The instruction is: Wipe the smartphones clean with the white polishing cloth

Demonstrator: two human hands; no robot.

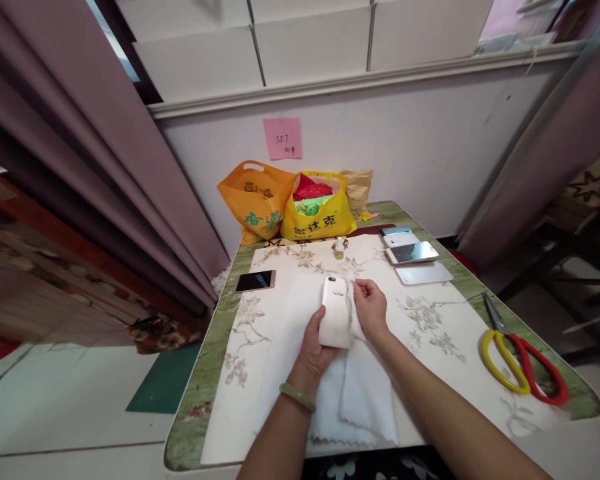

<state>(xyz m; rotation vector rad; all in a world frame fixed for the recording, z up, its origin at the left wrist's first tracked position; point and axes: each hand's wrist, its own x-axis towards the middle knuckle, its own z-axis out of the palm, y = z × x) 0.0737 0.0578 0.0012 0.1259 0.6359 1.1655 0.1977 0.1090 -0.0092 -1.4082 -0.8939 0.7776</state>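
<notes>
My left hand (314, 340) is closed round a white phone (334, 317), its back with the camera and "honor" lettering facing up. Against the phone's right edge, my right hand (373, 308) pinches part of a white cloth (366, 400). The cloth hangs from there and spreads over the table below both hands, with a zigzag-cut lower edge. A small bottle (339, 249) stands on the table just beyond the phone. To the left lies a dark-screened phone (255, 281), apart from my hands.
Several phones (414, 252) lie in a row at the right. Scissors (517, 363) with yellow and red handles rest near the right edge. An orange bag (257, 207), a yellow bag (320, 217) and a brown pouch (357, 190) stand at the back by the wall.
</notes>
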